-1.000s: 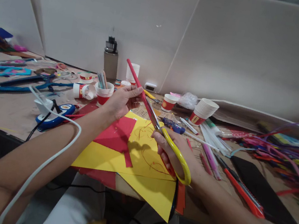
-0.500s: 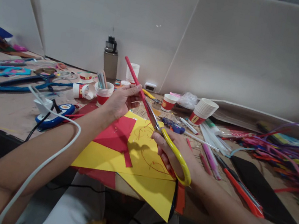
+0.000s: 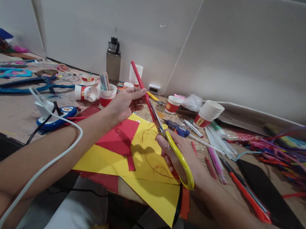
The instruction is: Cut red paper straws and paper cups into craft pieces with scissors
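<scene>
My left hand (image 3: 128, 102) pinches a thin red strip (image 3: 138, 74), which slants up and away to the left. In my right hand (image 3: 174, 150) is a pair of scissors (image 3: 179, 156) with yellow handles, my fingers wrapped through the loops. The metal blades point up-left and lie along the lower part of the strip; whether they are cutting it I cannot tell. Under both hands lies a yellow sheet (image 3: 103, 163) with curved lines drawn on it. On its left part rests a red sheet (image 3: 118, 136) with a narrow tab sticking out.
A paper cup with sticks (image 3: 106, 94) and a bottle (image 3: 112, 64) stand behind my left hand. Stacked cups (image 3: 209, 114), an orange cutter (image 3: 248, 196) and a black slab (image 3: 271, 198) lie right. A white cable (image 3: 52, 164) crosses my left forearm.
The red strip's upper end has shifted slightly right and down. My left hand has moved a touch to the right; the scissors are almost where they were.
</scene>
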The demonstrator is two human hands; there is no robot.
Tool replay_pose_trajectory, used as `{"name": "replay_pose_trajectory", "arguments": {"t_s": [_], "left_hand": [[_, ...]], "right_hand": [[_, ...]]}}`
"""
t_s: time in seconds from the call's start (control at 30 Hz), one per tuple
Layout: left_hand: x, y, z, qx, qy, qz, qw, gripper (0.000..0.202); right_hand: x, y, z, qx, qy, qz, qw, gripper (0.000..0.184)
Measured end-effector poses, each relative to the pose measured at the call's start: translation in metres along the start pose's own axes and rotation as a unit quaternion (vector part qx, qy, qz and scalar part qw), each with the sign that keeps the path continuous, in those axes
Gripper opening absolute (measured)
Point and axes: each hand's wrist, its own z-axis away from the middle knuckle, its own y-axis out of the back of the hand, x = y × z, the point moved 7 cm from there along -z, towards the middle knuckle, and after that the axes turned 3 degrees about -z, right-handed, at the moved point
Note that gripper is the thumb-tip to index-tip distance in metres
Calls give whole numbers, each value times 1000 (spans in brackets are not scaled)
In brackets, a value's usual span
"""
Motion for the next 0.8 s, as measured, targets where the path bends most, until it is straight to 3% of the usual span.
{"name": "replay_pose_trajectory", "arguments": {"t_s": [0.63,0.8], "left_hand": [[1,-1,0,-2,-8,3,1000,20],[5,4,-1,26,-16,0,1000,21]], "right_hand": [[7,-5,5,-1,-45,-60,997,30],[3,-2,3,-4,-22,-19,1000,31]]}}
